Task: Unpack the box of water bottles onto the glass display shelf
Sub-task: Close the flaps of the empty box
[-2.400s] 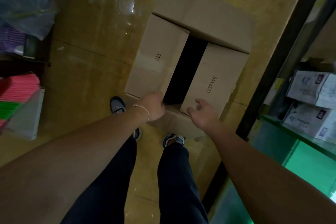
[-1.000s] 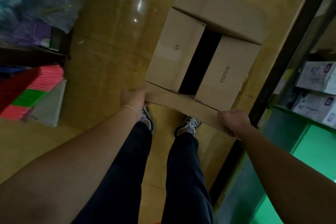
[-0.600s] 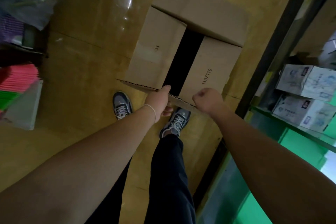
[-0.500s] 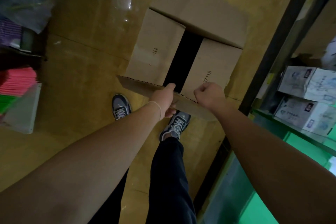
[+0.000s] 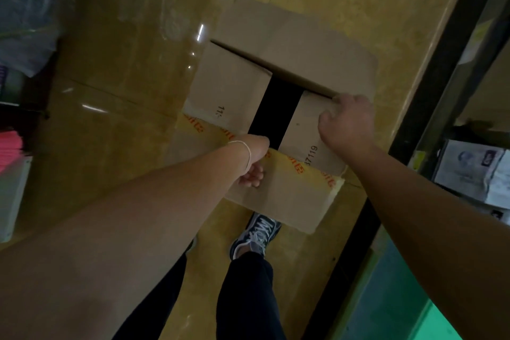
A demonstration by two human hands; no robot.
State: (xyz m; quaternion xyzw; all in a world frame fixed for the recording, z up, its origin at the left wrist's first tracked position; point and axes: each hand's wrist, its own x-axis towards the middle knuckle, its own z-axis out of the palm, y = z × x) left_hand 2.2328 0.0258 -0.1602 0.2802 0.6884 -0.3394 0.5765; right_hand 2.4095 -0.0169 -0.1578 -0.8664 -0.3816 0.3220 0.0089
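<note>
Risks first: the right hand (image 5: 345, 124) has its fingers (image 5: 335, 101) curled at the far edge of the right inner flap (image 5: 303, 135), gripping it by the look of it. A hard yank could tear the card at the fold, or drag the whole box (image 5: 303, 63) over the glossy floor (image 5: 124, 77), since only the other hand pins it. The left hand (image 5: 252, 163) sits at the fold of the near flap (image 5: 281, 201), which lies out toward the person w/ yellow tape (image 5: 317, 174) along it. Its fingers (image 5: 249, 178) are bent onto the card, but can't tell if they pinch or just press. If that hand slips, the near flap may spring up & cover the opening. A shoe (image 5: 256, 232) stands right at that flap's edge, so it's easy to step on. The shelf frame (image 5: 430, 91) is close on the right, so a flap swung that way could hit it

Contents: the box stands on the floor, far flap folded away and left inner flap (image 5: 229, 85) flat over the top. Only a black gap (image 5: 276, 107) shows btwn the two inner flaps. No bottles visible, too dark inside; prob all in there, none out yet. Printed packs (image 5: 469, 171) sit on a shelf at right; the greenish pane (image 5: 408, 298) below is prob the glass shelf
</note>
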